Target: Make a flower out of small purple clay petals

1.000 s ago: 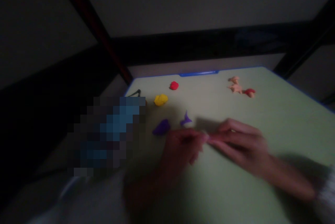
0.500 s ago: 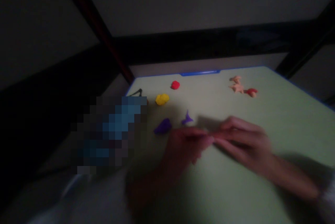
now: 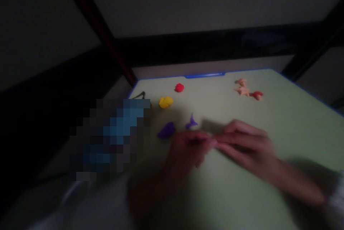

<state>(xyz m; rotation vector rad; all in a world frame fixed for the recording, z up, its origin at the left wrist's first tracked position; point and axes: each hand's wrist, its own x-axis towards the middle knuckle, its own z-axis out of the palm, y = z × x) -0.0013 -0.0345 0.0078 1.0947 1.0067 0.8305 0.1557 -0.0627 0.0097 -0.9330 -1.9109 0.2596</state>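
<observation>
My left hand and my right hand meet fingertip to fingertip just above a pale green board. Both hands pinch together at that spot. Whatever sits between the fingertips is too small and blurred to name. Just beyond my left hand lie a purple clay lump and a smaller purple pointed piece.
Farther back on the board are a yellow clay lump, a red lump, and an orange clay figure with a red bit. A small dark object lies at the board's left corner. The room is dim.
Both hands stay joined at the fingertips and shift only slightly. The clay pieces have not moved on the board.
</observation>
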